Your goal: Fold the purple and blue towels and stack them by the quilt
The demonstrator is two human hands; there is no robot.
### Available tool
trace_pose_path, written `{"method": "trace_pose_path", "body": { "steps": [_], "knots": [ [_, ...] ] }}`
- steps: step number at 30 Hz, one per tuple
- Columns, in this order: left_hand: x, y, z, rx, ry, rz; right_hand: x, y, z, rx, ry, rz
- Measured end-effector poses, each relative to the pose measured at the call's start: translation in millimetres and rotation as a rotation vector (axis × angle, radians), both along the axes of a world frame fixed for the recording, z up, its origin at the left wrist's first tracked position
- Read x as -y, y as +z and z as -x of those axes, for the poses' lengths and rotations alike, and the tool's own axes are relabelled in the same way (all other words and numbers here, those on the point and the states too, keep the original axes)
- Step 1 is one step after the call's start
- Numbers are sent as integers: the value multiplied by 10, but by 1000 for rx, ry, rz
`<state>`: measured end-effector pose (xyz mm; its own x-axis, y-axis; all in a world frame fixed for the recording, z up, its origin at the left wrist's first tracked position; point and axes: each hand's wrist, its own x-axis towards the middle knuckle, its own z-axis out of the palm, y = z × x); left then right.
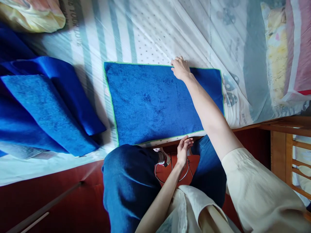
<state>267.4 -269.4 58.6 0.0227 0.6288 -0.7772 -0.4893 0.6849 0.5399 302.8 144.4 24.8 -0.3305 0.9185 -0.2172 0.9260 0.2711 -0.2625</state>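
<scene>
A blue towel [155, 103] with green stitched edging lies spread out on the bed before me, its nap uneven in darker patches. My right hand [181, 68] reaches across it and rests at the far edge, fingers apart and bent over the border. Below the near edge, between my knees, my left hand [184, 150] hovers palm up with loosely curled fingers and nothing visible in it. It is close to the towel's near edge; whether it touches is hard to see.
A heap of blue cloths [48, 106] covers the left of the bed. Striped and dotted bedding [155, 29] lies beyond. A yellowish cloth bundle [36, 16] is top left, a pink and white package [300, 48] right. A wooden railing [279, 152] stands at lower right.
</scene>
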Motion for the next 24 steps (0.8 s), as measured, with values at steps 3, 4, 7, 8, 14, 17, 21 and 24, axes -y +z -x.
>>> {"method": "trace_pose_path", "body": {
  "steps": [3,4,7,8,14,17,21,24],
  "knots": [
    [-92,34,25,197,253,178,-80,-87,-51,-79,-28,19],
    [-114,52,28,247,310,217,-98,-105,-69,-102,-35,24],
    [-177,107,22,359,420,300,-131,-104,-107,-139,-76,36],
    [-201,119,19,386,444,320,-139,-90,-114,-139,-96,41],
    [-304,99,43,420,480,323,-164,-34,-118,-136,-144,56],
    [-267,80,67,339,425,283,-170,-13,-111,-164,-129,56],
    [-180,105,75,242,350,235,-191,88,-112,-179,-114,40],
    [-133,185,86,197,332,217,-189,259,-133,-214,-121,23]
  ]
}}
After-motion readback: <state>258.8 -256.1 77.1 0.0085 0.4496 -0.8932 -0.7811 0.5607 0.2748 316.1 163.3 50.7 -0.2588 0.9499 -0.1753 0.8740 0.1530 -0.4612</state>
